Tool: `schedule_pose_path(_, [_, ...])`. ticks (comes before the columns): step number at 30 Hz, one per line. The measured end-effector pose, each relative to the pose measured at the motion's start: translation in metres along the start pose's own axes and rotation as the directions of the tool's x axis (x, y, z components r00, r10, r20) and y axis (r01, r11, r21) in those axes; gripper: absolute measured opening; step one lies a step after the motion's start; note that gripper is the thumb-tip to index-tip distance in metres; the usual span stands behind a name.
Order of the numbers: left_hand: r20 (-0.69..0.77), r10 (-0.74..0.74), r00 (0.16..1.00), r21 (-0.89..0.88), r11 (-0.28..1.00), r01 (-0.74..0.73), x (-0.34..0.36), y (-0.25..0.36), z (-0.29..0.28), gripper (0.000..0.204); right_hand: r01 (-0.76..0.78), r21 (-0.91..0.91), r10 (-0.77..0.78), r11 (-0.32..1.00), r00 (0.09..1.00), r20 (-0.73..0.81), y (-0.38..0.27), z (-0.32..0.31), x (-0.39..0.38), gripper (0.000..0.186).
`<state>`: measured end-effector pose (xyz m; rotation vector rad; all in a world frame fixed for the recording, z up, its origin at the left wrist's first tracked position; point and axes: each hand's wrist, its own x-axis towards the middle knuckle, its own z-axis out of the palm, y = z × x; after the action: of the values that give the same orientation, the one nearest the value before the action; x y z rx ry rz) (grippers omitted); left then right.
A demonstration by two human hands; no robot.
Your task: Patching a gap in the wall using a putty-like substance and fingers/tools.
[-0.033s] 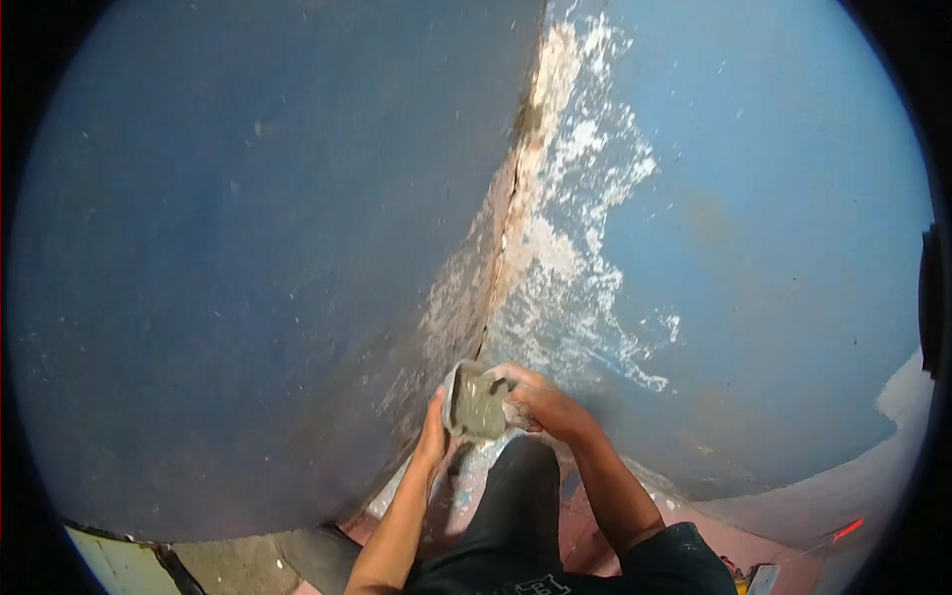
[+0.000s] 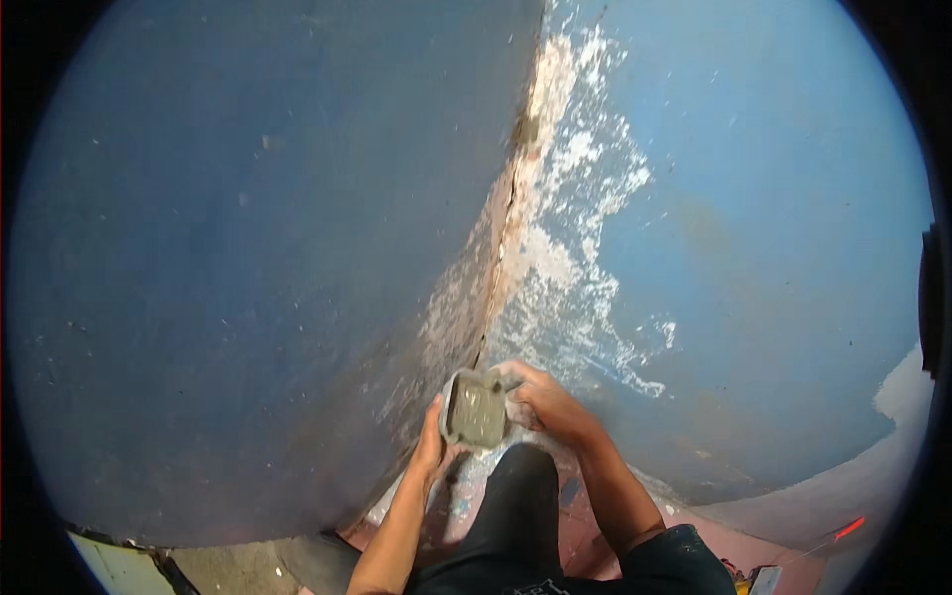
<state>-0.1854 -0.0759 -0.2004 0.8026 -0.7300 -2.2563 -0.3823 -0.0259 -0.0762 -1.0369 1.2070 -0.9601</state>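
Observation:
Just in front of my knee I hold a small squarish tub of wet, grey-green paste, like filler or mortar. My left hand lies along the tub's left side, its fingers curled beneath and partly hidden. At the upper right rim my right hand is closed, whitish smears on its fingers. A small dark shape shows between those fingers and the paste; I cannot tell what it is. Behind the tub runs a wall corner with a crack.
Blue walls meet at the corner, the right wall carrying large white patches of flaked paint. Below is a pinkish, paint-spotted floor. A red object lies at the lower right, near a small pale item.
The tub has shifted slightly down and left, and tilts a little differently. The dark shape by my right fingers has moved from over the paste to the rim.

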Motion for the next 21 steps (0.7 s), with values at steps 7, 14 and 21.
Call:
schedule_pose_path(7, [0.119, -0.224, 0.967, 0.28, 0.942, 0.184, -0.011, 0.04, -0.015, 0.07, 0.342, -0.568, -0.557, 0.748, 0.789, -0.259, -0.168, -0.001, -0.004, 0.054])
schedule_pose_path(14, [0.201, -0.216, 0.956, 0.321, 0.936, 0.144, -0.01, 0.064, -0.031, 0.072, 0.391, -0.695, -0.751, 0.604, 0.571, -0.331, -0.255, -0.018, 0.028, 0.066])
schedule_pose_path(21, [0.228, -0.229, 0.946, 0.302, 0.941, 0.155, -0.009, 0.054, -0.041, 0.068, 0.22, -0.898, -0.853, 0.381, 0.458, -0.249, -0.249, -0.04, 0.066, 0.066])
